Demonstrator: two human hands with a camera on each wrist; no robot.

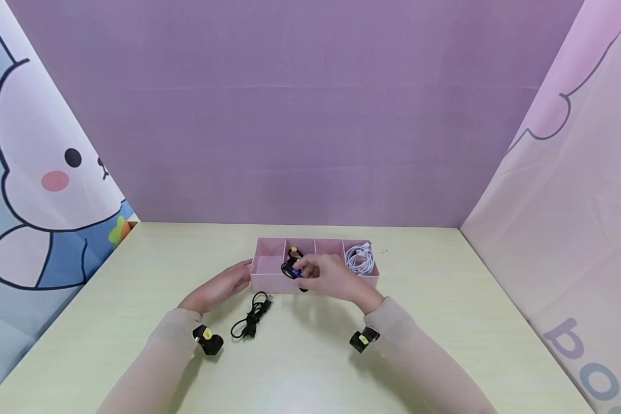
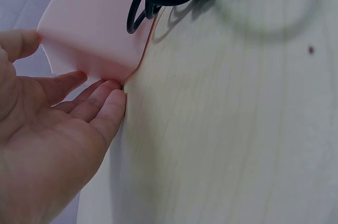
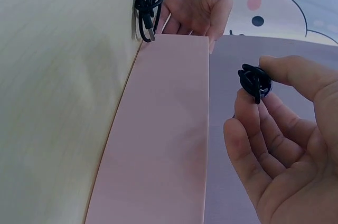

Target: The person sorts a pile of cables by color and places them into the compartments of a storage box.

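A pink divided box [image 1: 275, 283] sits on the table. My left hand [image 1: 226, 286] rests its extended fingertips against the box's left end; in the left wrist view the thumb [image 2: 24, 43] touches the upper edge. Over the front of the box, my right hand [image 1: 327, 276] pinches a bundled black cable [image 3: 256, 82] between thumb and fingers. In the head view this bundle overlaps the second compartment from the left, where black loops with a yellow bit show. A second black cable [image 1: 253, 317], tied up with a metal USB plug, lies in front of the box's left part.
A coiled white cable [image 1: 359, 260] fills the rightmost compartment of the box. The leftmost compartment shows its bare floor. A purple backdrop [image 1: 300, 115] stands behind the table [image 1: 290, 368], with printed cloth panels on both sides.
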